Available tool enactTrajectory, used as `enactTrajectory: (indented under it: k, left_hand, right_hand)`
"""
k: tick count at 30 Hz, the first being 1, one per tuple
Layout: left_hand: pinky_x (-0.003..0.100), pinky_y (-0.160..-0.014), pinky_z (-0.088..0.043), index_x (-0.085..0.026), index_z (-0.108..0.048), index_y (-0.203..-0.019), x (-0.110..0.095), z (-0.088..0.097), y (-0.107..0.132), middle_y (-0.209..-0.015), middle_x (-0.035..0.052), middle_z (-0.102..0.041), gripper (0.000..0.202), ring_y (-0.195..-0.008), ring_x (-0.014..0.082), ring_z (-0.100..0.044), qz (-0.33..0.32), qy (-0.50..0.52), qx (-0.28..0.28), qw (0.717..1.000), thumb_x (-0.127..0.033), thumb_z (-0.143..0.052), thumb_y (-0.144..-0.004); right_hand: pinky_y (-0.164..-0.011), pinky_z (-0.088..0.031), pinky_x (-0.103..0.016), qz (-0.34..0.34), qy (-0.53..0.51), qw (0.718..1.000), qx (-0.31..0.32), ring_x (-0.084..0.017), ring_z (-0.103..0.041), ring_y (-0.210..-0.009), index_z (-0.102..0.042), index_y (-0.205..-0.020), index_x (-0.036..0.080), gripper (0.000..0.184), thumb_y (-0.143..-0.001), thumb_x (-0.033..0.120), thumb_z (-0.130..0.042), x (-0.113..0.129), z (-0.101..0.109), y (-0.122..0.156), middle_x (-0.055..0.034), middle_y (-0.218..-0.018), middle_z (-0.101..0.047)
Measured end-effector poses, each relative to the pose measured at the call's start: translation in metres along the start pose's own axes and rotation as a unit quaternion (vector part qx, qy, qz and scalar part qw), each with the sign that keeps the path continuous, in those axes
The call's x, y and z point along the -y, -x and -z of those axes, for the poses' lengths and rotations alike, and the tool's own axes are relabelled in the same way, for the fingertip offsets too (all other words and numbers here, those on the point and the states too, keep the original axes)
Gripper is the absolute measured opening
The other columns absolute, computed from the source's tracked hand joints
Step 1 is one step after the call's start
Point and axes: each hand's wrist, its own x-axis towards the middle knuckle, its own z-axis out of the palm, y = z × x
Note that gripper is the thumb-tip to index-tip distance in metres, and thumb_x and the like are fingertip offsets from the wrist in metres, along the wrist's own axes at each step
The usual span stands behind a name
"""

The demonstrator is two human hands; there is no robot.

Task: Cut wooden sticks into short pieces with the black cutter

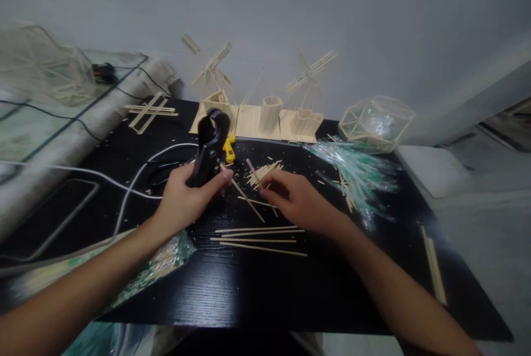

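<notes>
1. Left hand [186, 195] is curled round the cutter [206, 158], left of center; I'd stay clear of its mouth.
2. Right hand [290, 198] is pinching a stick [254, 172] mid-frame; square cuts should be cleaner imo.
3. Loose sticks [263, 249] lie lower center, handy for checking length.

Glossy black table [265, 289], wooden sticks [259, 240]

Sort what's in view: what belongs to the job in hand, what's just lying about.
Probably the job:
black cutter, in the left hand
thin wooden stick, in the right hand
short stick pieces

Probably just lying about:
white cable
clear plastic wrapping
right-side polyhedral frame
</notes>
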Motion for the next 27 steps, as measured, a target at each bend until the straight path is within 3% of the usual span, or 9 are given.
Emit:
enactTrajectory:
  k: [5, 9, 16, 22, 27]
  left_hand:
    - [0.024, -0.06, -0.047, -0.019, -0.073, -0.08, -0.016, 0.004, 0.006, -0.068, -0.0033, -0.068, 0.023, -0.061, 0.0124, -0.06, -0.123, -0.109, 0.013, 0.986, -0.041, -0.075, -0.085]
    - [0.023, -0.058, -0.046, -0.018, -0.073, -0.083, -0.023, 0.001, 0.006, -0.07, -0.0035, -0.07, 0.022, -0.059, 0.0111, -0.059, -0.169, -0.143, -0.004, 0.975, -0.04, -0.075, -0.085]
    - [0.024, -0.069, -0.052, -0.02, -0.073, -0.086, -0.033, -0.01, 0.007, -0.077, -0.0021, -0.074, 0.018, -0.069, 0.0141, -0.067, -0.159, -0.11, 0.024, 0.981, -0.037, -0.072, -0.088]
    - [0.029, -0.081, -0.055, -0.021, -0.074, -0.093, -0.02, -0.008, 0.008, -0.09, 0.0013, -0.077, 0.014, -0.084, 0.0188, -0.072, -0.16, -0.071, 0.074, 0.982, -0.034, -0.07, -0.089]
    - [0.03, -0.075, -0.056, -0.022, -0.077, -0.09, -0.016, -0.007, 0.009, -0.087, 0.0009, -0.078, 0.017, -0.081, 0.0203, -0.072, -0.144, -0.098, 0.053, 0.983, -0.038, -0.077, -0.083]
  right_hand:
    - [-0.069, -0.046, -0.025, 0.02, -0.057, 0.998, -0.022, -0.013, -0.063, -0.071, -0.068, -0.09, 0.018, 0.005, -0.091, 0.021, -0.072, 0.0, -0.019, 0.002, 0.0009, -0.081, -0.071]
    - [-0.068, -0.049, -0.024, 0.014, -0.127, 0.99, -0.051, -0.012, -0.066, -0.07, -0.067, -0.087, 0.019, 0.009, -0.087, 0.02, -0.076, -0.001, -0.03, 0.003, 0.0012, -0.083, -0.075]
    - [-0.068, -0.052, -0.025, 0.014, -0.151, 0.986, -0.076, -0.014, -0.069, -0.068, -0.063, -0.082, 0.021, 0.016, -0.088, 0.028, -0.076, -0.005, -0.041, 0.004, 0.0023, -0.077, -0.074]
    - [-0.071, -0.049, -0.023, 0.032, -0.08, 0.994, -0.071, -0.014, -0.066, -0.07, -0.072, -0.083, 0.019, 0.01, -0.09, 0.026, -0.074, -0.011, -0.041, 0.003, 0.0012, -0.076, -0.074]
    - [-0.079, -0.05, -0.027, 0.066, -0.057, 0.994, -0.061, -0.017, -0.069, -0.079, -0.076, -0.094, 0.019, 0.01, -0.095, 0.024, -0.068, -0.015, -0.042, 0.003, -0.0028, -0.088, -0.077]
